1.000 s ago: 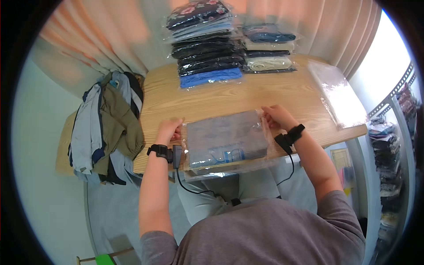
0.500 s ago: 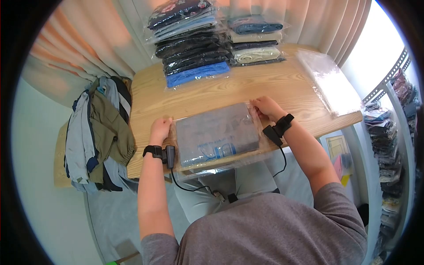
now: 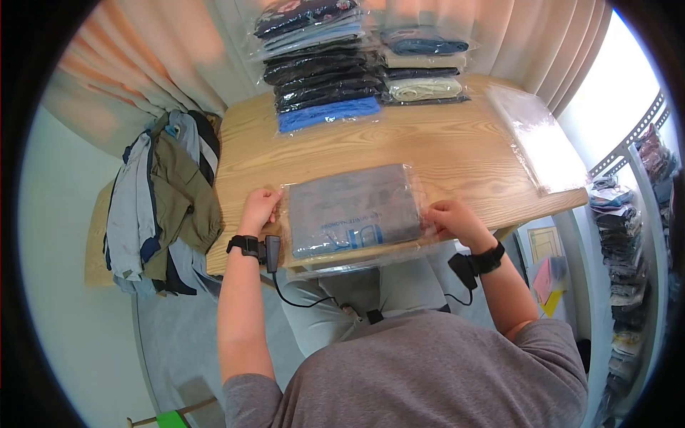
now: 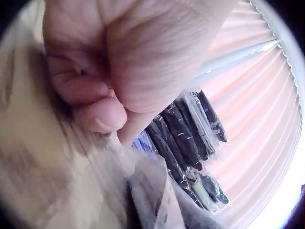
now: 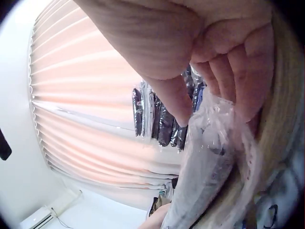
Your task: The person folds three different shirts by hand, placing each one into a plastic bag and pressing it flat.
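A folded grey garment (image 3: pixel 357 203) lies flat inside a clear plastic bag (image 3: pixel 314 269) with blue print, at the front of the wooden table. My left hand (image 3: pixel 260 209) pinches the bag's left edge; in the left wrist view its fingers (image 4: pixel 78 88) are curled with the plastic at their tips. On the other side, my right hand (image 3: pixel 457 221) holds the bag's right edge low down. Crumpled plastic (image 5: pixel 214 119) sits between that thumb and the fingers in the right wrist view. The bag's near end hangs over the table's front edge.
Tall and short stacks of bagged garments (image 3: pixel 321 78) (image 3: pixel 424 68) stand at the back of the table (image 3: pixel 457 143). Loose clear bags (image 3: pixel 539 139) lie at the right. Unbagged clothes (image 3: pixel 171 192) are heaped on the left, and a shelf (image 3: pixel 624 235) of packed goods is on the right.
My right hand has moved from the bag's upper right corner down along its right edge, toward me. The left hand stays at the left edge. The view has shifted slightly.
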Demonstrator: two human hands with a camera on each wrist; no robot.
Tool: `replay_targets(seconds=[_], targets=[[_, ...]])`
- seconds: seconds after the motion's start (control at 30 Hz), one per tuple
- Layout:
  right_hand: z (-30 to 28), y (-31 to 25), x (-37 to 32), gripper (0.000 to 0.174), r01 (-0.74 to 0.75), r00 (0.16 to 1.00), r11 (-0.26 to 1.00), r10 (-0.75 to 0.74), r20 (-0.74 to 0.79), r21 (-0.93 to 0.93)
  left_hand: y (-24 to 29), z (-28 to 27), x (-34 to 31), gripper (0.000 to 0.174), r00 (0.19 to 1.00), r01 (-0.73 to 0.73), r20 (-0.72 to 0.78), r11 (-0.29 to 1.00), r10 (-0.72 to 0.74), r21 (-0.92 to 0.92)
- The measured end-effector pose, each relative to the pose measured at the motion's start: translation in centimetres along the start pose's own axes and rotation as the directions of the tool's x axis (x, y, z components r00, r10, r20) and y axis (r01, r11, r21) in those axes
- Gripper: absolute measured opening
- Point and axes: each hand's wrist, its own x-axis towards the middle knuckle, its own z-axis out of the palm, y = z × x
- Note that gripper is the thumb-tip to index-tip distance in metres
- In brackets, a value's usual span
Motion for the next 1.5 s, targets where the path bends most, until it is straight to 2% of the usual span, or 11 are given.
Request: replay_targets(seconds=[0.07,0.3,0.4,0.5,0.6,0.67,0.8,0.87,1.07,1.33,1.5], targets=[[0.1,1.5,-0.7,0.02,0.157,0.986,0.985,-0.161,0.052,0.076,-0.1,0.3,-0.4,0.034,1.0,-0.001,0.012,1.0,0.001,0.028],[-1.9,4.7,-2.3,0.014,0.193,0.976,0.972,-0.175,-0.131,0.137,0.6,4.7,-2.2,0.033,0.994,-0.09,0.077,0.989,0.081,0.114],[-4.3,6.7,-3.2,0.016,0.283,0.937,0.831,-0.133,-0.323,0.478,1.7,7.5,-4.2,0.027,0.988,-0.049,0.142,0.989,0.068,-0.138],[-5.9,10.8,-4.2,0.023,0.396,0.877,0.686,-0.085,-0.473,0.61,2.3,9.7,-5.9,0.026,0.981,-0.1,0.149,0.983,0.123,-0.154],[-3.8,15.4,-5.6,0.027,0.329,0.943,0.58,-0.236,-0.234,0.745,2.0,10.7,-6.1,0.028,0.985,-0.102,0.121,0.984,0.12,-0.144],[-0.4,15.3,-6.2,0.032,0.204,0.951,0.69,-0.309,0.028,0.695,2.1,11.2,-6.3,0.027,0.982,-0.114,0.136,0.982,0.135,-0.151],[3.2,11.1,-6.3,0.034,0.071,0.946,0.597,-0.294,0.135,0.799,2.4,12.3,-6.7,0.026,0.966,-0.121,0.2,0.971,0.162,-0.204],[3.1,10.3,-5.4,0.037,-0.037,0.945,0.378,-0.288,0.155,0.925,2.9,12.4,-7.2,0.027,0.962,-0.122,0.223,0.979,0.158,-0.166],[1.8,7.3,-6.1,0.029,-0.054,0.985,0.525,-0.111,0.13,0.85,2.8,11.0,-7.9,0.023,0.977,-0.086,0.161,0.954,0.137,-0.287],[0.5,1.2,-6.6,0.009,0.016,0.991,0.647,0.092,-0.1,0.762,0.8,9.3,-8.0,0.024,0.95,-0.299,-0.152,0.932,0.272,-0.205],[-3.3,-4.1,-5.9,0.013,0.113,0.993,0.664,-0.057,-0.101,0.739,0.1,9.7,-8.3,0.022,0.929,-0.343,-0.159,0.939,0.334,-0.029]])
